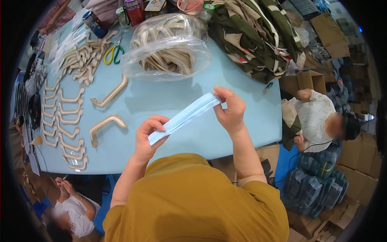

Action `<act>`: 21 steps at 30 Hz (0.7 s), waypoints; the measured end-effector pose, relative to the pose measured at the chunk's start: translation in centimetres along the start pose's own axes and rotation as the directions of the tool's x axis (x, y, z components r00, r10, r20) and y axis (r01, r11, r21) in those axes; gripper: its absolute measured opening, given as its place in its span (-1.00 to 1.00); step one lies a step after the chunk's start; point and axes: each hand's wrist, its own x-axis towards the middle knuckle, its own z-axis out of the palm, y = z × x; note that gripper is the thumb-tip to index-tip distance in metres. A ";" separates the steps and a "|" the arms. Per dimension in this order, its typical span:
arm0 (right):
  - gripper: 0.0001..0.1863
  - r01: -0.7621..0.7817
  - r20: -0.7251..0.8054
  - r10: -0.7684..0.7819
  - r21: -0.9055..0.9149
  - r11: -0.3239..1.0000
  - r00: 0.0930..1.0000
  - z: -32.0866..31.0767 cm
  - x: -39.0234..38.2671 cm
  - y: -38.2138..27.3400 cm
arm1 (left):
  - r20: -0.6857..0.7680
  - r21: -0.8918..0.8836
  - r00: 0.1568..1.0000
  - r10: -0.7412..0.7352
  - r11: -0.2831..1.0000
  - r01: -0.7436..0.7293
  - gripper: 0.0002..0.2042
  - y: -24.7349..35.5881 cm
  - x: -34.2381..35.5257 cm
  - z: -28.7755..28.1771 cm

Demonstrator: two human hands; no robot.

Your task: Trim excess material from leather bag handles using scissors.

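"Over the near side of the bench (258,125), what do the two hands hold?"

"One light-blue strip (183,119) with ridges running lengthwise. It slants between them, its left end lower in view than its right."

"And the grip?"

"The left hand (150,134) pinches the lower end, thumb on top and the other fingers curled; the right hand (231,111) pinches the upper end between thumb and fingers."

"What lies nearby?"

"Left of the strip, two loose bent cream pieces, an upper piece (113,94) and a lower piece (104,122), lie apart. Farther left, similar pieces stand in two columns (71,100)."

"Beyond the hands?"

"A clear plastic bag (135,60), filled with more cream pieces. Scissors (114,49) with one yellow and one green handle lie just left of it, and a heap of dark green and cream cloth (258,36) sits to its right."

"Anyone else?"

"Two people: one at the right (318,115), holding green and cream cloth, and one at the lower left (78,218)."
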 end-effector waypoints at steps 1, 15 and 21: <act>-0.60 -0.014 0.011 0.013 0.006 1.000 1.000 0.1 0.0 0.2 | 0.002 -0.001 1.000 0.004 1.000 -0.004 -0.77 -0.1 0.3 -0.2; -0.85 -0.480 0.834 0.221 0.060 0.875 0.505 6.2 -1.0 -2.2 | -0.219 -0.123 0.929 -0.297 0.953 0.276 -0.87 -0.7 0.2 -3.9; -0.68 -0.890 0.778 0.558 0.003 0.456 0.289 6.4 7.4 1.1 | -0.408 -0.218 0.739 -0.536 0.843 0.491 -0.79 -7.7 1.0 -8.6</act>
